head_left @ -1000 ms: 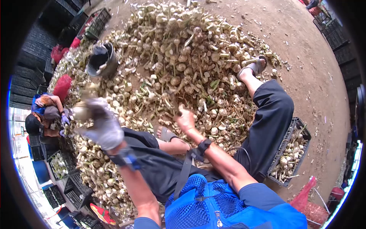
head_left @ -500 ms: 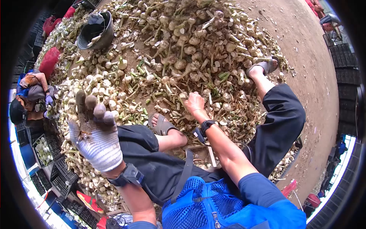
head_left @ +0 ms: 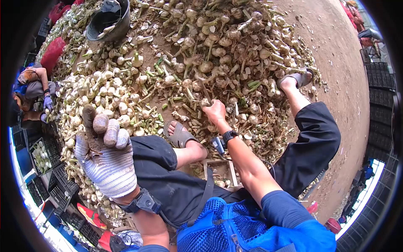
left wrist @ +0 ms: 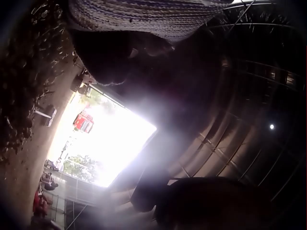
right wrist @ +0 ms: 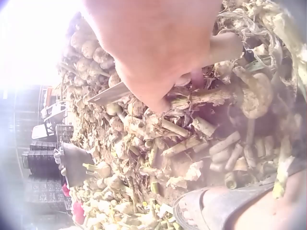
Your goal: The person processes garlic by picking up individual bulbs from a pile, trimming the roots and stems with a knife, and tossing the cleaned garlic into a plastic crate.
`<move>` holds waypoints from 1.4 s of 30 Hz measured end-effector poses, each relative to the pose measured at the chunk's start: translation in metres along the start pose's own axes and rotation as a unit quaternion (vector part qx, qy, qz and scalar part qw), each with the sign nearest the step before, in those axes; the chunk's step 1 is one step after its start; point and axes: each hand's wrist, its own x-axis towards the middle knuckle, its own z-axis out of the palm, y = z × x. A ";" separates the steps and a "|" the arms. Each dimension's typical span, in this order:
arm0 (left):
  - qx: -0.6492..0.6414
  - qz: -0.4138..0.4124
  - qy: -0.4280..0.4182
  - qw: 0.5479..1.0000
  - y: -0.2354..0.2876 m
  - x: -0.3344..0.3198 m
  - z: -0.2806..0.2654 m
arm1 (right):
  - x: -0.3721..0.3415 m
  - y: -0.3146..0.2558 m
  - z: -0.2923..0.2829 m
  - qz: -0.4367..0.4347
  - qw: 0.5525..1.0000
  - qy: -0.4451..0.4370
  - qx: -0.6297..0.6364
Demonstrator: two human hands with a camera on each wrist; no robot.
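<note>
My left hand (head_left: 107, 157) wears a striped knit glove with dirt-darkened fingers. It is held palm up over the left thigh, fingers loosely bent and nothing in the palm. My bare right hand (head_left: 215, 112) grips a knife (right wrist: 114, 93) low over the garlic heap (head_left: 218, 50). The blade juts out past the fingers in the right wrist view, and the pale handle (right wrist: 225, 48) shows on the other side of the fist. Cut stalks (right wrist: 184, 146) and dry leaves lie beneath this hand. Paler garlic bulbs (head_left: 107, 90) are piled beyond the left hand.
A dark bucket (head_left: 120, 31) stands among the bulbs at upper left. My sandalled feet (head_left: 180, 135) flank the heap, with a wooden frame (head_left: 228, 170) between the legs. Another person (head_left: 35, 86) works at far left, near black crates (head_left: 58, 189).
The left hand was blurred in motion beside a round, pale bulb-like thing; now it is still and bare of it. The right hand stays low at the heap. The head view has shifted.
</note>
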 end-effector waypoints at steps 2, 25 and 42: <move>0.000 -0.005 -0.014 1.000 -0.004 -0.002 0.007 | -0.002 0.006 -0.002 -0.019 0.997 0.005 0.076; 0.545 -0.083 -0.103 0.828 -0.103 0.010 0.047 | -0.107 -0.010 -0.330 -0.250 0.721 0.004 0.646; 0.675 0.019 -0.190 0.713 0.047 0.110 0.061 | -0.305 0.357 -0.417 0.113 0.666 0.503 0.539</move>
